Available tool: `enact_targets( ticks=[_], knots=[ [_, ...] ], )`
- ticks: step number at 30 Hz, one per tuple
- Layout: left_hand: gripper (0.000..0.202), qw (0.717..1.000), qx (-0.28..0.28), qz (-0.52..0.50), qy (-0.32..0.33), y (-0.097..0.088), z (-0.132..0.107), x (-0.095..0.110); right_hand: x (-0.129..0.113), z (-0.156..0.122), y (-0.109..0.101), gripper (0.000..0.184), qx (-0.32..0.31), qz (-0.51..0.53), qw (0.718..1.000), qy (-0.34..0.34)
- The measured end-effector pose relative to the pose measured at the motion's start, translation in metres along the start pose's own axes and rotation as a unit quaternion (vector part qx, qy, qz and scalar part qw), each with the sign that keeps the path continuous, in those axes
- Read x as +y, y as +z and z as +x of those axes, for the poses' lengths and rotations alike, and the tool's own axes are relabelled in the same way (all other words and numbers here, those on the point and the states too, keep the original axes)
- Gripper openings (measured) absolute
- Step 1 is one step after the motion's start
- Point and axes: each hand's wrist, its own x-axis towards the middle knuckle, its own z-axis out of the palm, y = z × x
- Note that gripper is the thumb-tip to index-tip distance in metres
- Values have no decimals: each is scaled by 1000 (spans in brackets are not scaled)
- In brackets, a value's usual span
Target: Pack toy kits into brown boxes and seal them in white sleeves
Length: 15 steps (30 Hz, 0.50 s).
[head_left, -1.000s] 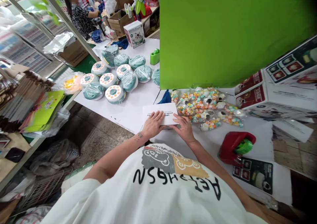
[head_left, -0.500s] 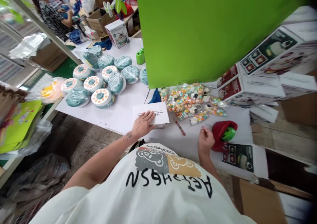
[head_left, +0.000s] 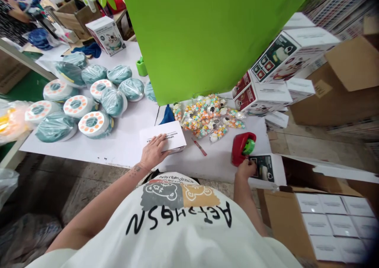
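Near the bottom middle of the frame, the fingers of the left hand (head_left: 153,152) lie flat and spread on a flat white box (head_left: 166,135). They press down on it and do not curl around it. The box has small printed words on top and sits on the white table (head_left: 124,149).

To the right, the fingers of the right hand (head_left: 245,169) are bent and close together. They are at the edge of a printed dark card (head_left: 263,168), just below a red tape dispenser (head_left: 241,148) with a green roll in it. I cannot tell if these fingers are holding anything.

Just right of the white box lies a thin red pen-like stick (head_left: 199,146). Above it is a heap of small clear bags of colorful candy-like balls (head_left: 205,117), with a blue cloth (head_left: 167,116) at its left end.

On the left side of the table are round white toys with orange dots (head_left: 94,124), mixed with others wrapped in blue-green plastic (head_left: 55,127). A big green board (head_left: 207,34) stands behind the table. White picture boxes (head_left: 262,96) are piled at the right. An open cardboard carton full of white boxes (head_left: 325,224) sits at the lower right. At the far upper left, a co-worker's patterned sleeve (head_left: 14,17) shows.
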Motion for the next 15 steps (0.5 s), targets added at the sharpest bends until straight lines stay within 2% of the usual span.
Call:
enact_targets(
  ticks=[3,5,11,15],
  knots=[
    [40,1000,5,-2,6,0,0,0,0,8,-8,31,11,-29,996,85],
    [39,1000,9,-3,10,1,0,0,-4,13,-11,23,10,-38,993,113],
    [40,1000,12,-7,11,4,-1,0,-19,19,-13,19,40,-11,990,135],
    [40,1000,20,-15,13,5,-1,0,-13,-5,-22,15,70,46,985,149]
  ],
)
